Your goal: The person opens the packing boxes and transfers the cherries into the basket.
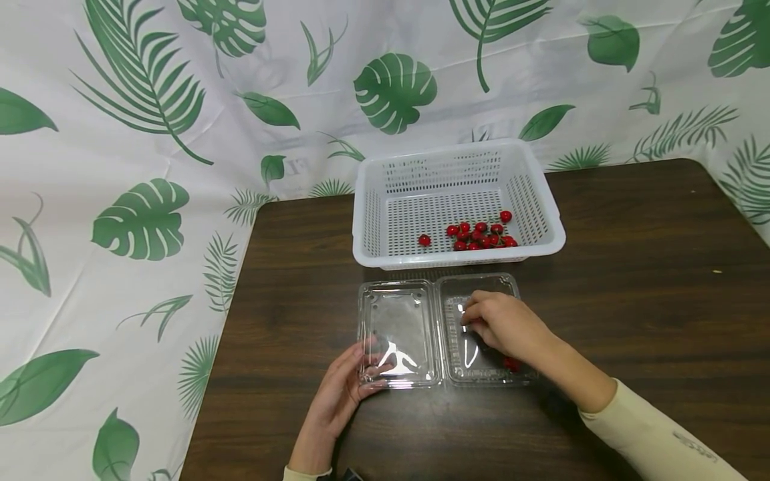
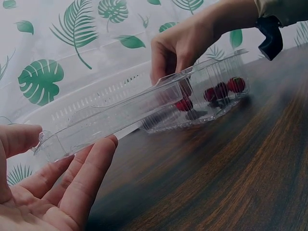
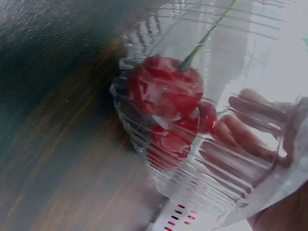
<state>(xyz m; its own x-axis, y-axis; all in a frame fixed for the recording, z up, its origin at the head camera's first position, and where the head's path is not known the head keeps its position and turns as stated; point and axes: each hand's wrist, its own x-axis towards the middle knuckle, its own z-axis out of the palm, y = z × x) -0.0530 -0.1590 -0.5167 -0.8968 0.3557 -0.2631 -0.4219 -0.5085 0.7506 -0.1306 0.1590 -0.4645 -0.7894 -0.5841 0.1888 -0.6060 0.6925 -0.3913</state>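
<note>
A clear plastic clamshell box (image 1: 442, 334) lies unfolded. My left hand (image 1: 343, 387) grips the outer edge of its lid (image 2: 96, 127), thumb above and fingers underneath, and the lid tilts up in the left wrist view. My right hand (image 1: 505, 324) reaches down into the right half with fingers curled. A red cherry (image 2: 184, 104) shows at its fingertips, low in the box. Several more cherries (image 2: 236, 85) rest at the near right end of that half. Through the ribbed wall in the right wrist view, one cherry (image 3: 166, 89) has a long green stem.
Behind the box stands a white perforated plastic basket (image 1: 363, 227), with several cherries (image 1: 479, 236) gathered at its right and a single one farther left. The dark wood-grain table (image 1: 650, 267) extends to both sides. A leaf-patterned white cloth (image 1: 240, 40) hangs behind and at left.
</note>
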